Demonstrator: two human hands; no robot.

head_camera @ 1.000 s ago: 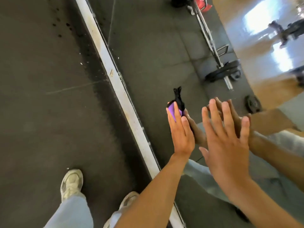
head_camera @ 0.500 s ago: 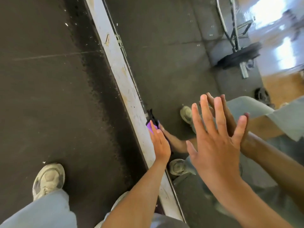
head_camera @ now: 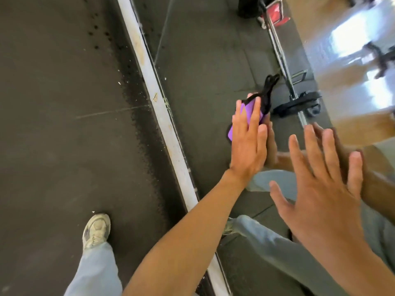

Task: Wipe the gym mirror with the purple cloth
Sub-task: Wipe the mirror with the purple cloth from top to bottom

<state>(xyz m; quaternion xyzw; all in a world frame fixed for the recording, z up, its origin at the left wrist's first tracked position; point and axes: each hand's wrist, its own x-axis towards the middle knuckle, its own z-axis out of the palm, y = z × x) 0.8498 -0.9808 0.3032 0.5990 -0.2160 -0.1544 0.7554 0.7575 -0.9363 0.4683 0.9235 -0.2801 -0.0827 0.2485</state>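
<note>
Pressing purple cloth (head_camera: pixel 245 116) under left hand (head_camera: pixel 248 144) fingers (head_camera: pixel 255 116), against mirror (head_camera: pixel 213 60)

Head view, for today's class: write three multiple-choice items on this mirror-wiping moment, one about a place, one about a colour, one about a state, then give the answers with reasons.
1. Where is the cloth?
A. On the floor
B. Under the left hand, against the mirror
C. In the right hand

2. What colour is the cloth's main face?
A. Purple
B. Green
C. White

3. How is the right hand?
A. Clenched in a fist
B. Gripping a bottle
C. Open, fingers spread

Answers: 1 B, straight fingers press it to the glass; 2 A, purple shows between the fingers, with black trim; 3 C, it holds nothing.
</note>
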